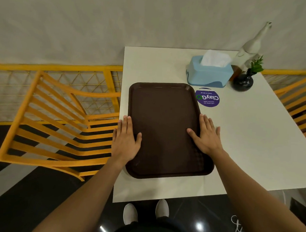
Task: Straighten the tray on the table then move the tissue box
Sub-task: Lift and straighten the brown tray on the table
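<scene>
A dark brown tray (164, 120) lies flat on the white table (249, 137), its long sides running away from me. My left hand (125, 139) rests flat over the tray's left rim, fingers spread, thumb on the tray. My right hand (206, 135) lies flat over the right rim, thumb on the tray, fingers partly on the table. Neither hand grips anything. A light blue tissue box (209, 74) with white tissue sticking out stands behind the tray's far right corner, apart from it.
A dark round vase (242, 83) with a green sprig and a pale bird-shaped figure (251, 48) stand right of the tissue box. A purple round sticker (207, 99) is on the table. Orange slatted chairs (48, 121) flank the table. A grey wall is behind.
</scene>
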